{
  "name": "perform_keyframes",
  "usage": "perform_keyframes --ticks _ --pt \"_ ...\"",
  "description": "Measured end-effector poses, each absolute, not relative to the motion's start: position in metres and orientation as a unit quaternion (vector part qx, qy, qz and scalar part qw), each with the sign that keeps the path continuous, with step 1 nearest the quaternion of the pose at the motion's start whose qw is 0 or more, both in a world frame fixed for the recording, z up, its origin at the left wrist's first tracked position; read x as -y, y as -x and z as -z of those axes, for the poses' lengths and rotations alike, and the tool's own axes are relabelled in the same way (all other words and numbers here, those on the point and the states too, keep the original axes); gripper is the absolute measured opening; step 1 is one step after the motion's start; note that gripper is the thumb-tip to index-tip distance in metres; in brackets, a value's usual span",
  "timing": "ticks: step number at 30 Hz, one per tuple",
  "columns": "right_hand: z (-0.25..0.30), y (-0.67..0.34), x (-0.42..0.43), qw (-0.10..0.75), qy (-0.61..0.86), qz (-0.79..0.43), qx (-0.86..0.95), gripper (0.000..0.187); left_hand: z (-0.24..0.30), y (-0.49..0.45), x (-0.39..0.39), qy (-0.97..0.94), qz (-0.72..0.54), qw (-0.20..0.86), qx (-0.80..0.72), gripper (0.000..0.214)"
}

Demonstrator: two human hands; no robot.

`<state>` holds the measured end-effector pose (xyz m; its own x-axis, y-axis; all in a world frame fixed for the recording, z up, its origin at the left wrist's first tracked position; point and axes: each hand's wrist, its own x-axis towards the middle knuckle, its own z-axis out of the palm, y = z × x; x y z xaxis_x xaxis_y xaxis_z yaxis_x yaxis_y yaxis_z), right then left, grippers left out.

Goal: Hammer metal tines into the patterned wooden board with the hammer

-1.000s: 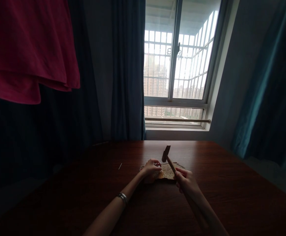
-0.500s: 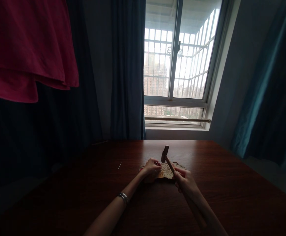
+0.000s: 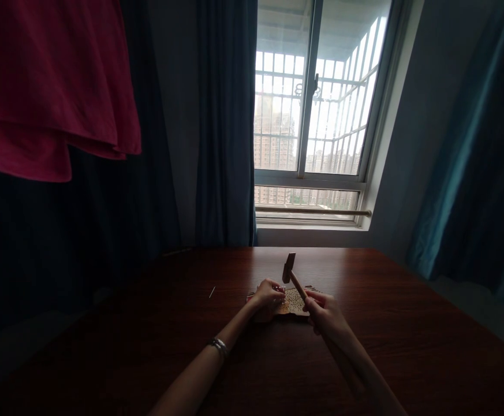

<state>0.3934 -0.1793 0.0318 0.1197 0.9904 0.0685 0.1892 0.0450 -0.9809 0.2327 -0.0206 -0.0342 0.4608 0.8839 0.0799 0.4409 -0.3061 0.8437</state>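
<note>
In my right hand (image 3: 326, 315) is a hammer (image 3: 288, 269), the fingers wrapped round its wooden handle and the head raised above the table. Below the hammer lies a tan board (image 3: 294, 303) dotted with many small dark marks. My left hand (image 3: 268, 293) rests at the board's left side with its fingers pinched together. A small dark-red item (image 3: 281, 290) shows at those fingertips, too small and shaded for me to name. The far right edge of the board has a row of short strips or teeth.
The parts lie on a dark reddish-brown wooden table (image 3: 217, 358). A thin light stick (image 3: 212, 292) lies on it to the left. Behind stands a barred window (image 3: 308, 133) with blue curtains (image 3: 226, 127). Pink cloth (image 3: 61, 86) hangs at upper left.
The hammer head has shifted slightly up and to the left, with my right hand moving a little the same way. My left hand stays at the board.
</note>
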Motion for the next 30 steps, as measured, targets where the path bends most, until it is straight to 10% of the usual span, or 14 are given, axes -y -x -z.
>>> perform_keyframes --ticks 30 --pt "-0.0329 -0.3944 0.1773 0.476 0.559 -0.396 0.551 0.051 0.0305 -0.2343 0.0269 -0.735 -0.299 0.414 -0.446 0.028"
